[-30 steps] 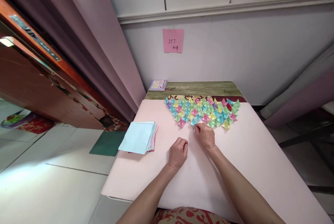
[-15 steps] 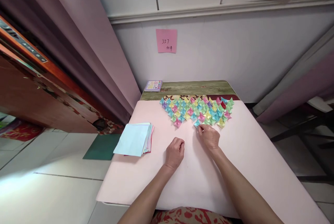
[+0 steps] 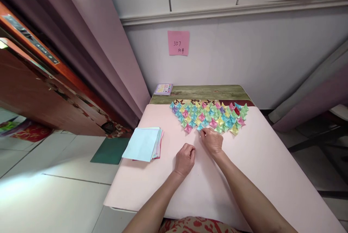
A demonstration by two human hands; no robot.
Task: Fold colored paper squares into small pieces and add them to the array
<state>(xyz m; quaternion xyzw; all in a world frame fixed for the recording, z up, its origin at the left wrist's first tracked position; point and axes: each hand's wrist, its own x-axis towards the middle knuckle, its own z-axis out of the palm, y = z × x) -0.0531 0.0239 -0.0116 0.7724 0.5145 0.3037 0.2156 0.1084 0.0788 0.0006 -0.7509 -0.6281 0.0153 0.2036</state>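
My right hand (image 3: 212, 140) is closed in a pinch on a small blue folded-paper piece (image 3: 199, 128) at the near edge of a patch of such pieces. My left hand (image 3: 185, 159) rests on the pink tabletop as a loose fist, and nothing shows in it. Beyond both hands lie many pointed origami pieces (image 3: 201, 117) in blue, green, yellow, pink, purple and red, packed in rows. A pink piece (image 3: 188, 128) sits at the near left of the patch.
A stack of square paper (image 3: 143, 144), light blue on top, lies at the table's left edge. A small printed packet (image 3: 163, 88) is at the back left corner. A pink note (image 3: 178, 43) hangs on the wall. A curtain and a wooden door stand at left.
My right hand has slid left along the patch's near edge with the blue piece. My left hand has stayed closed in place. The view has shifted slightly.
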